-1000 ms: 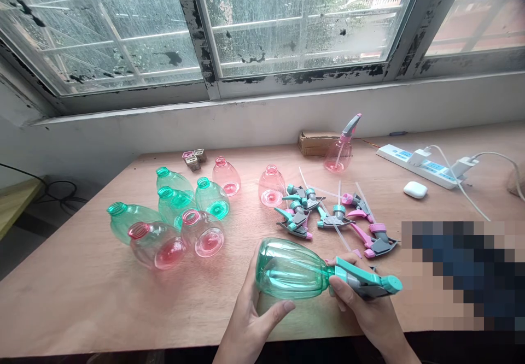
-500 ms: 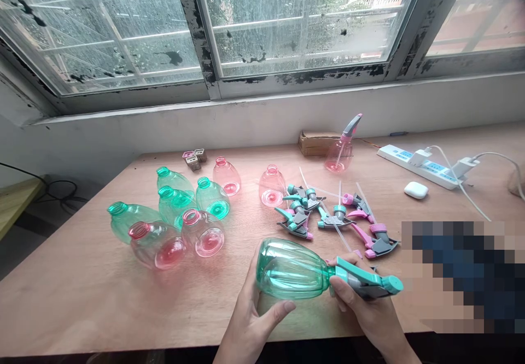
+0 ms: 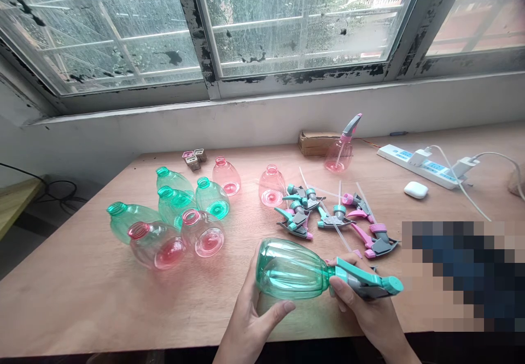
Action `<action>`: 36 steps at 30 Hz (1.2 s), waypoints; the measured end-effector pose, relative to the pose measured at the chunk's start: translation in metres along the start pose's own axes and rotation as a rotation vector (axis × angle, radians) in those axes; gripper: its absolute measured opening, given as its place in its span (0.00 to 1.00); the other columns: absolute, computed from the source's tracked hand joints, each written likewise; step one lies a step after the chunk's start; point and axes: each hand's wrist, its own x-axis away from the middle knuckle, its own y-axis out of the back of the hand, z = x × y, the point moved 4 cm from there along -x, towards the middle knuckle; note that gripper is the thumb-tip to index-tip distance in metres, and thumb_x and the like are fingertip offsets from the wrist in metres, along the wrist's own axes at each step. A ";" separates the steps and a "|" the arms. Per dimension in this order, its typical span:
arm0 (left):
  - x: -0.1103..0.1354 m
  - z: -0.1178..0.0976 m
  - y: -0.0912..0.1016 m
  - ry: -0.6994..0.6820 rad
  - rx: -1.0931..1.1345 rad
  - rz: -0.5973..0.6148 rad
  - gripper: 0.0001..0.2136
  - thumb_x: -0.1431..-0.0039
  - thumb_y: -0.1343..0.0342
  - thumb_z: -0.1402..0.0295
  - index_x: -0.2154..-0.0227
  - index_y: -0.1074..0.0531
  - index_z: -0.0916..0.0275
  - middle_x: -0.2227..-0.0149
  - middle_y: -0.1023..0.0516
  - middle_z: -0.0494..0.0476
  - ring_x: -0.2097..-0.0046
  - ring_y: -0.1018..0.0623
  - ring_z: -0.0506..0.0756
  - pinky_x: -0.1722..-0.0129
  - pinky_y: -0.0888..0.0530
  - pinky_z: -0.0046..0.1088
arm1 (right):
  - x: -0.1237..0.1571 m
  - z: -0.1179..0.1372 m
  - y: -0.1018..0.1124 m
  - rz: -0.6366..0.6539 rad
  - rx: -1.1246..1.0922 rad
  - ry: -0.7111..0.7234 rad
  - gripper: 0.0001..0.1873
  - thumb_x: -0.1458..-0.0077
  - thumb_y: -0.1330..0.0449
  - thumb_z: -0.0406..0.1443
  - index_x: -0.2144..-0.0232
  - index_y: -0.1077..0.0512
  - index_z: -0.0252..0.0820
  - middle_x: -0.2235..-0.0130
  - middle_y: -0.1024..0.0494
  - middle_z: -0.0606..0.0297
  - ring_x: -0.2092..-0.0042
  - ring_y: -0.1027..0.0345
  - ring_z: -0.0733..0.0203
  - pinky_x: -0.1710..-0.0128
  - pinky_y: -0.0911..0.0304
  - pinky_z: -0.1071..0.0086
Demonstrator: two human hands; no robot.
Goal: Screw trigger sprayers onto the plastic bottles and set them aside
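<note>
A green, see-through spray bottle (image 3: 293, 270) lies sideways between my hands, above the front of the table. Its teal and grey spray head (image 3: 367, 281) sits at the neck and points right. My left hand (image 3: 250, 312) supports the rounded base end, with the thumb below the bottle and the other fingers hidden behind it. At the neck, my right hand (image 3: 361, 309) grips the collar of the spray head between thumb and fingers. Just beyond the bottle lie several loose spray heads with thin tubes, among them a teal one (image 3: 338, 219) and a pink one (image 3: 379, 241).
Several green bottles (image 3: 174, 203) and pink bottles (image 3: 203, 235) without heads lie at left. A pink bottle with a head (image 3: 339, 155) stands at the back by a cardboard box (image 3: 318, 144). A power strip (image 3: 418, 164) and a white case (image 3: 415, 190) are at right.
</note>
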 end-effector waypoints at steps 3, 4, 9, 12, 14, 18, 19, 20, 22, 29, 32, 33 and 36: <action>0.001 0.000 0.000 -0.001 -0.010 0.001 0.40 0.38 0.29 0.60 0.27 0.40 0.44 0.26 0.34 0.52 0.25 0.37 0.66 0.26 0.37 0.42 | 0.000 0.000 0.000 0.007 0.011 0.002 0.15 0.39 0.29 0.50 0.63 0.21 0.46 0.76 0.27 0.72 0.77 0.39 0.62 0.74 0.43 0.66; 0.001 0.000 0.000 -0.002 -0.014 -0.001 0.40 0.38 0.29 0.60 0.27 0.40 0.45 0.26 0.34 0.52 0.25 0.37 0.66 0.26 0.38 0.43 | 0.000 0.001 0.000 0.009 0.019 0.000 0.16 0.39 0.29 0.51 0.65 0.21 0.46 0.76 0.27 0.72 0.77 0.39 0.61 0.74 0.43 0.66; 0.000 0.000 0.001 0.004 -0.011 -0.003 0.41 0.39 0.28 0.60 0.27 0.40 0.46 0.26 0.34 0.54 0.25 0.37 0.68 0.26 0.38 0.46 | -0.001 0.002 0.000 0.002 0.041 0.005 0.17 0.40 0.29 0.52 0.65 0.21 0.46 0.76 0.28 0.71 0.77 0.39 0.60 0.75 0.42 0.66; -0.001 0.000 0.001 -0.011 -0.016 -0.015 0.41 0.41 0.27 0.61 0.28 0.39 0.43 0.26 0.34 0.51 0.25 0.37 0.67 0.26 0.38 0.44 | -0.001 0.002 0.000 0.006 0.036 0.015 0.17 0.40 0.29 0.52 0.66 0.21 0.45 0.76 0.27 0.71 0.77 0.40 0.62 0.75 0.42 0.66; -0.001 0.000 0.001 -0.014 -0.012 -0.026 0.41 0.41 0.27 0.61 0.28 0.39 0.42 0.26 0.35 0.50 0.25 0.38 0.66 0.26 0.38 0.44 | -0.001 0.002 0.000 0.010 0.036 0.018 0.18 0.39 0.29 0.52 0.65 0.21 0.45 0.76 0.27 0.70 0.77 0.40 0.62 0.75 0.42 0.66; -0.001 0.001 0.001 -0.007 0.002 -0.033 0.44 0.43 0.26 0.61 0.27 0.40 0.45 0.26 0.34 0.55 0.25 0.39 0.69 0.26 0.39 0.48 | -0.001 0.002 0.000 0.009 0.036 0.015 0.18 0.40 0.29 0.52 0.66 0.21 0.45 0.76 0.27 0.70 0.78 0.41 0.62 0.76 0.42 0.65; -0.001 0.002 0.001 -0.002 0.000 -0.027 0.44 0.43 0.26 0.61 0.27 0.41 0.46 0.26 0.34 0.56 0.25 0.39 0.70 0.26 0.40 0.49 | -0.001 0.002 0.000 0.006 0.033 0.013 0.18 0.40 0.29 0.52 0.66 0.21 0.45 0.76 0.27 0.70 0.78 0.40 0.62 0.75 0.42 0.66; 0.000 0.002 0.001 0.005 -0.005 -0.023 0.45 0.42 0.27 0.60 0.26 0.43 0.46 0.26 0.35 0.57 0.25 0.40 0.70 0.26 0.41 0.50 | -0.001 0.002 0.000 0.004 0.029 0.010 0.18 0.40 0.28 0.52 0.66 0.21 0.45 0.76 0.27 0.70 0.77 0.40 0.62 0.75 0.42 0.66; 0.003 0.002 0.001 0.020 -0.022 -0.033 0.47 0.41 0.27 0.59 0.25 0.47 0.46 0.24 0.40 0.57 0.24 0.42 0.70 0.25 0.45 0.52 | -0.001 0.002 0.000 0.008 0.025 0.010 0.17 0.40 0.28 0.52 0.66 0.20 0.45 0.76 0.27 0.71 0.77 0.40 0.62 0.75 0.42 0.66; 0.002 -0.006 -0.003 0.023 0.008 0.020 0.43 0.37 0.32 0.54 0.25 0.46 0.49 0.24 0.39 0.58 0.24 0.42 0.69 0.25 0.42 0.48 | 0.000 0.001 0.000 0.008 0.029 0.004 0.17 0.40 0.28 0.52 0.65 0.20 0.46 0.76 0.25 0.70 0.77 0.37 0.60 0.74 0.40 0.66; -0.001 -0.006 -0.001 0.003 0.015 0.029 0.42 0.38 0.30 0.57 0.25 0.44 0.47 0.24 0.39 0.56 0.24 0.42 0.69 0.26 0.40 0.47 | 0.000 0.002 0.000 -0.008 0.034 -0.002 0.18 0.41 0.28 0.53 0.66 0.20 0.46 0.76 0.25 0.70 0.77 0.37 0.59 0.74 0.39 0.65; -0.001 -0.005 -0.001 -0.001 0.017 0.025 0.43 0.39 0.29 0.58 0.26 0.44 0.46 0.24 0.40 0.55 0.24 0.42 0.69 0.25 0.41 0.46 | 0.000 0.002 0.000 -0.012 0.031 0.000 0.18 0.41 0.29 0.53 0.67 0.20 0.46 0.76 0.25 0.70 0.77 0.37 0.60 0.74 0.39 0.65; 0.000 0.001 0.001 -0.005 0.006 0.002 0.43 0.41 0.27 0.61 0.27 0.42 0.43 0.24 0.40 0.52 0.23 0.43 0.68 0.25 0.42 0.47 | 0.001 0.003 0.000 -0.020 0.012 0.004 0.18 0.41 0.28 0.53 0.66 0.21 0.47 0.76 0.25 0.70 0.77 0.38 0.60 0.73 0.40 0.65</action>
